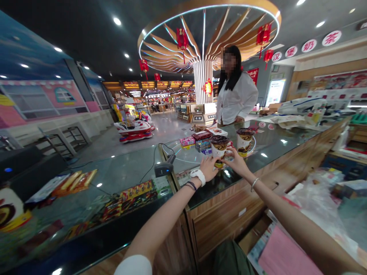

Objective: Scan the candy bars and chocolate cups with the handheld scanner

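A white and brown lidded cup (218, 145) with a yellow band near its base stands upright at the glass counter. My left hand (208, 168), with a white watch on the wrist, grips the lower left side of this cup. From the right, my right hand (237, 162) closes on it with bent fingers; its thumb is near the cup's base. A second matching cup (244, 142) stands just beyond my right hand, apart from it. Left of my left hand, a dark handheld scanner (164, 168) sits on the counter with its cable trailing.
Small boxed goods (203, 145) lie behind the near cup. Across the glass counter (275, 147) stands a person in a white shirt (237, 97). Packaged snacks (77, 181) are at left. Below right are a plastic bag (312, 202) and a pink sheet (286, 254).
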{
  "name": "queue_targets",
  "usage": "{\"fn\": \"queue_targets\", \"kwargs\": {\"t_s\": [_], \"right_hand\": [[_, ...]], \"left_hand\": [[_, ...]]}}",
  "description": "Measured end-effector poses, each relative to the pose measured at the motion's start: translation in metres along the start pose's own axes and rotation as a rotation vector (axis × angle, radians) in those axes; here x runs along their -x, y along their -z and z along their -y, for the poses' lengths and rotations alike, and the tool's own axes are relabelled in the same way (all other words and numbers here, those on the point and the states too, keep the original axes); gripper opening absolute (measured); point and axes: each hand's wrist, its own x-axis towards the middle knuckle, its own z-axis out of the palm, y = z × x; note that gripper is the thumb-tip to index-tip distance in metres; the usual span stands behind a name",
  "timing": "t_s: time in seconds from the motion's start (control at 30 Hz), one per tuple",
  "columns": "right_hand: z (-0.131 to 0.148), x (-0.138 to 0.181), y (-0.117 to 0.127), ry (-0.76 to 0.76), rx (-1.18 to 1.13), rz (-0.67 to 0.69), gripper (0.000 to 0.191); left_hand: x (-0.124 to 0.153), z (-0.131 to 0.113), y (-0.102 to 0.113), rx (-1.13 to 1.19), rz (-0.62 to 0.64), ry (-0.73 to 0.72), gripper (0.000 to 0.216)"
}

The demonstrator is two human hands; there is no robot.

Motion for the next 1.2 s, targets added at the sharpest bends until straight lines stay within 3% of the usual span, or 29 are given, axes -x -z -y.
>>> {"fn": "queue_targets", "kwargs": {"t_s": [0.23,0.6,0.9,1.2], "right_hand": [[0.043,-0.002,-0.046,0.037,-0.153,-0.036,0.067],[0.113,-0.020,-0.138,0.095,-0.405,0.010,0.065],[0.159,-0.023,-0.214,0.073,-0.450,0.079,0.063],[0.188,-0.023,-0.272,0.071,-0.493,0.144,0.064]], "left_hand": [[0.038,0.021,0.030,-0.028,-0.156,0.075,0.054],[0.091,0.075,0.087,-0.011,-0.484,0.184,0.035],[0.133,0.128,0.119,0.001,-0.681,0.366,0.042],[0.164,0.174,0.133,0.048,-0.828,0.408,0.058]]}}
